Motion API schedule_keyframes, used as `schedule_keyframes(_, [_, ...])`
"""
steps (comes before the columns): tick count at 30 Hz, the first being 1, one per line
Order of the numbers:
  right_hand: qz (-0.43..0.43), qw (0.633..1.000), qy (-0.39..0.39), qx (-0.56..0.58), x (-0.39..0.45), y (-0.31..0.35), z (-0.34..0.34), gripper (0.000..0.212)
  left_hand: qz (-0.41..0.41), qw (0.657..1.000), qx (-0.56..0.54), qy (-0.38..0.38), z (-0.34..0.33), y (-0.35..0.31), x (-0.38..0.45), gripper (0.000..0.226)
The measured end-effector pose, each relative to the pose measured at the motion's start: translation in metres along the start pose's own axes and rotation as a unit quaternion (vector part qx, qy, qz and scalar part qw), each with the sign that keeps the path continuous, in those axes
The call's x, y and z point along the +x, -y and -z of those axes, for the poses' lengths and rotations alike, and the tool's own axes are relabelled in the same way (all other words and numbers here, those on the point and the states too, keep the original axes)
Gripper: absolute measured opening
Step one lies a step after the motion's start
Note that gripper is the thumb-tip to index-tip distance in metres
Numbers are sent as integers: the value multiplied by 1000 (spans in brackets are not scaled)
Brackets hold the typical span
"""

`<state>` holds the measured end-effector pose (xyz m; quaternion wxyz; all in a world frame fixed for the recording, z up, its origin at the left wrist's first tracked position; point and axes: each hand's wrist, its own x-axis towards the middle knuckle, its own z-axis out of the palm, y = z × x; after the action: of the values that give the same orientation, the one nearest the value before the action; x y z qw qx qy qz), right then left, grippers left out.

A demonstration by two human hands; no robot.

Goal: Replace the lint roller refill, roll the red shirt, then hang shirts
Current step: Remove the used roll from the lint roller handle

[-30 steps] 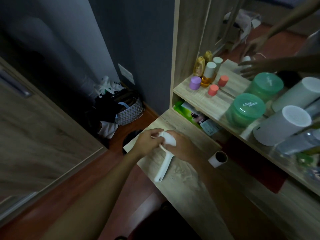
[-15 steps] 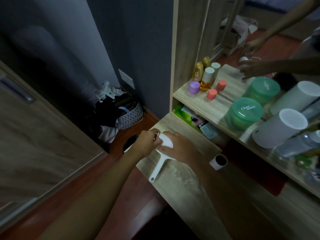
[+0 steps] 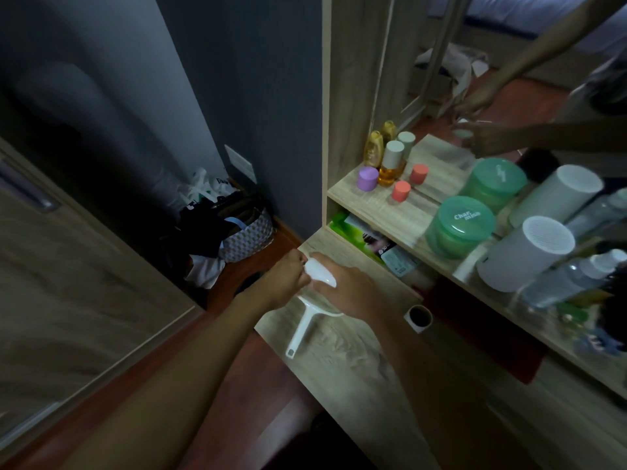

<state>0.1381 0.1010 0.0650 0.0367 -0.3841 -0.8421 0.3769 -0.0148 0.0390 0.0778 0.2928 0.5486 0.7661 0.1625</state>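
Observation:
A white lint roller (image 3: pixel 302 329) lies over the wooden dresser top (image 3: pixel 356 374), its handle pointing toward me. My right hand (image 3: pixel 346 290) covers the roller head and grips a white refill roll (image 3: pixel 320 274). My left hand (image 3: pixel 286 278) pinches the left end of that roll. An empty cardboard core (image 3: pixel 419 318) lies on the wood just right of my right wrist. A red cloth (image 3: pixel 481 334) shows in the shadow under the shelf.
A shelf (image 3: pixel 407 215) holds small bottles, two green tubs (image 3: pixel 459 225) and white cylinders (image 3: pixel 526 252). A mirror behind reflects my arms. A patterned basket (image 3: pixel 246 237) of clothes sits on the floor by the dark wall. A wooden door stands at the left.
The lint roller's handle has swung left, toward the dresser's edge. Both hands stay closed on the roller head and have shifted slightly left.

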Motion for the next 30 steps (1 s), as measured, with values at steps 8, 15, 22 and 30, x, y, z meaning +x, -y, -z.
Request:
schedule_keyframes(8, [-88,964,58,244,-2,-2,4,46,-28,998,47,7,-12,1,4,28])
schedule_keyframes(15, [-177,902,58,389,2,-4,1,38,-38,998,48,15,-23,2,4,42])
schedule_keyframes(22, [-313,773,46,549,-1,-12,-17,46,21,1000,-3,19,-31,8,8,31])
schedule_keyframes(30, [-256,706,47,659,-3,-16,-30,37,82,996,-36,1,-50,8,7,24])
